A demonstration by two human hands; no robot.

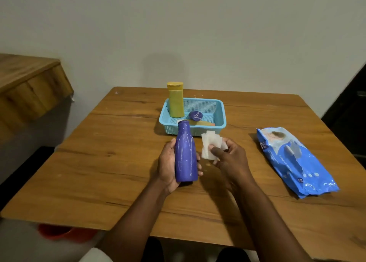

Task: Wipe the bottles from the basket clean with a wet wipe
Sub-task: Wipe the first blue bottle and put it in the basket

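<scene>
My left hand grips a dark blue bottle around its lower body, neck pointing away from me, above the table. White streaks run down the bottle's side. Just to its right, my right hand pinches a folded white wet wipe, a small gap away from the bottle. Behind them sits a light blue basket. In it stand a yellow bottle at the left and a small blue round object; a flat orange item lies on the bottom.
A blue pack of wet wipes lies on the wooden table to the right. A wooden furniture piece stands at the far left. A red object shows below the table's near-left edge. The wall is close behind.
</scene>
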